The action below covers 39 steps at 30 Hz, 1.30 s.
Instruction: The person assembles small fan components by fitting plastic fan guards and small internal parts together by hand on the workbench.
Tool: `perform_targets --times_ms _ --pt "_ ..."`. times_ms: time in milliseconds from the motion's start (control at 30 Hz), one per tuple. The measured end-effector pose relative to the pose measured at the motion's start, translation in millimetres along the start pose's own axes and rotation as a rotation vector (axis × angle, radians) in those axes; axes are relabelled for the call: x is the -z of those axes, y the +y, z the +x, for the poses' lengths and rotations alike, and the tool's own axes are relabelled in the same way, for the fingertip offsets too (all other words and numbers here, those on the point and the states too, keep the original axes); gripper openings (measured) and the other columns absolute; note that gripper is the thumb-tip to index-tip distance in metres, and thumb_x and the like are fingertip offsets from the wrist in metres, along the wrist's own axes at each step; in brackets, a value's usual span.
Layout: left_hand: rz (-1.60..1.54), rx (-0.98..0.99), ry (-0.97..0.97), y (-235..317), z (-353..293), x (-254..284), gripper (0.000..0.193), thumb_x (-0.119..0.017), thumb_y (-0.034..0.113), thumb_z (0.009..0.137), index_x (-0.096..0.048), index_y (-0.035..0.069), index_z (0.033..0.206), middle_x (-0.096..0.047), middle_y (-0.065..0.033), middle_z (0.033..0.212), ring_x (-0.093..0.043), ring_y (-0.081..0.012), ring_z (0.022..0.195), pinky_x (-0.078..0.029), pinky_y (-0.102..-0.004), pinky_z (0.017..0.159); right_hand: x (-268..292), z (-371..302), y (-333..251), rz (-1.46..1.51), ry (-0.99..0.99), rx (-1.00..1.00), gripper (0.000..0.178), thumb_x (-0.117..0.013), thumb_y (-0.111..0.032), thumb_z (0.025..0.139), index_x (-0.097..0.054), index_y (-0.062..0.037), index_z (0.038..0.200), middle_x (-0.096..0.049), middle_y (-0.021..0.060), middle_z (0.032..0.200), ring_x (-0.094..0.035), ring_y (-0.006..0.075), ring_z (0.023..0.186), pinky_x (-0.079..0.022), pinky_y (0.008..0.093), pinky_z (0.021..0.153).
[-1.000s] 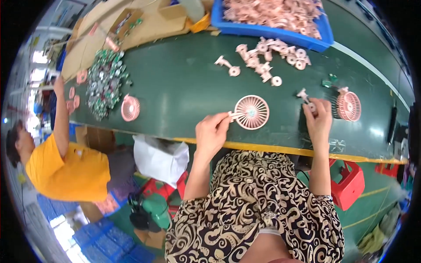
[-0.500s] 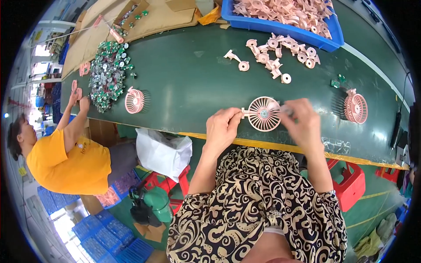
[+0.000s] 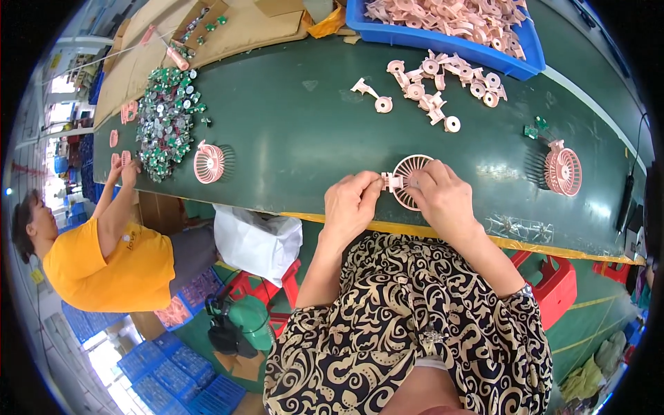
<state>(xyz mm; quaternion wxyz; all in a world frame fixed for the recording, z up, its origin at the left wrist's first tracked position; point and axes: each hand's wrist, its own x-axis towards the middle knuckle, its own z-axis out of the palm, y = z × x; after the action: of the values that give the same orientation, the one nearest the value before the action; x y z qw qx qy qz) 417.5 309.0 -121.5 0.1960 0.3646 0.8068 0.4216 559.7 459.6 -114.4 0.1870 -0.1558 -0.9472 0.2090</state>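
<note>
A round pink fan cage (image 3: 409,166) with thin spokes lies on the green table in front of me. My left hand (image 3: 353,200) pinches its short stem at the cage's left side. Over the cage's right half, my right hand (image 3: 443,200) has its fingers drawn together at the middle. Those fingertips cover the hub, and I cannot make out what, if anything, they hold. Another pink fan cage (image 3: 209,163) stands to the left, and one more pink fan cage (image 3: 564,169) to the right.
A blue tray (image 3: 443,47) of pink plastic parts stands at the far side, with loose pink parts (image 3: 436,104) before it. Small green circuit boards (image 3: 531,130) lie right. A heap of circuit boards (image 3: 164,124) lies left, near a co-worker in a yellow shirt (image 3: 111,266).
My right hand has moved left and down from the cage's right edge onto its middle. The left hand stays on the stem. The co-worker's hands have shifted slightly among pink parts.
</note>
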Motion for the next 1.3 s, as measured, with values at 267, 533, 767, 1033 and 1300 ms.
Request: perform_targets --times_ms 267,533,767,1033,1300 --pt "0.180 0.072 -0.005 24 8 -10 0.046 -0.069 0.043 0.095 -0.067 -0.001 0.109 -0.067 -0.0117 0.070 -0.067 -0.0317 0.067 -0.051 -0.0434 0.061 -4 5 -1 -0.131 -0.125 -0.045 0.015 -0.078 -0.016 0.078 -0.066 -0.0092 0.084 -0.057 0.0076 0.091 -0.067 0.0255 0.084 -0.056 0.0388 0.063" --pt "0.195 -0.091 0.049 12 8 -25 0.051 -0.066 0.019 0.095 -0.044 -0.006 0.134 -0.064 -0.0105 0.069 -0.066 -0.0333 0.065 -0.052 -0.0457 0.061 -3 5 1 -0.070 -0.093 -0.058 0.015 -0.078 -0.016 0.077 -0.067 -0.0099 0.083 -0.058 0.0075 0.090 -0.067 0.0264 0.084 -0.056 0.0394 0.064" --pt "0.143 -0.066 0.024 11 6 -27 0.045 -0.067 0.022 0.097 -0.048 -0.003 0.129 -0.062 -0.0098 0.067 -0.064 -0.0303 0.062 -0.050 -0.0430 0.061 -5 0 1 -0.056 -0.011 -0.020 0.015 -0.076 -0.015 0.078 -0.064 -0.0067 0.081 -0.058 0.0091 0.089 -0.067 0.0260 0.083 -0.057 0.0375 0.063" --pt "0.148 0.082 0.016 18 12 -25 0.063 -0.075 0.025 0.089 -0.047 -0.003 0.138 -0.060 -0.0078 0.062 -0.062 -0.0262 0.057 -0.048 -0.0406 0.060 -7 -1 -2 -0.088 -0.054 -0.062 0.015 -0.078 -0.015 0.078 -0.067 -0.0087 0.085 -0.058 0.0079 0.090 -0.067 0.0261 0.084 -0.057 0.0392 0.064" --pt "0.161 0.061 0.023 20 12 -25 0.062 -0.072 0.028 0.090 -0.048 -0.002 0.138 -0.066 -0.0095 0.068 -0.069 -0.0316 0.065 -0.054 -0.0426 0.064 9 -2 -2 0.072 0.008 -0.043 0.026 -0.082 -0.022 0.078 -0.071 -0.0084 0.097 -0.064 0.0102 0.100 -0.068 0.0308 0.091 -0.059 0.0411 0.072"
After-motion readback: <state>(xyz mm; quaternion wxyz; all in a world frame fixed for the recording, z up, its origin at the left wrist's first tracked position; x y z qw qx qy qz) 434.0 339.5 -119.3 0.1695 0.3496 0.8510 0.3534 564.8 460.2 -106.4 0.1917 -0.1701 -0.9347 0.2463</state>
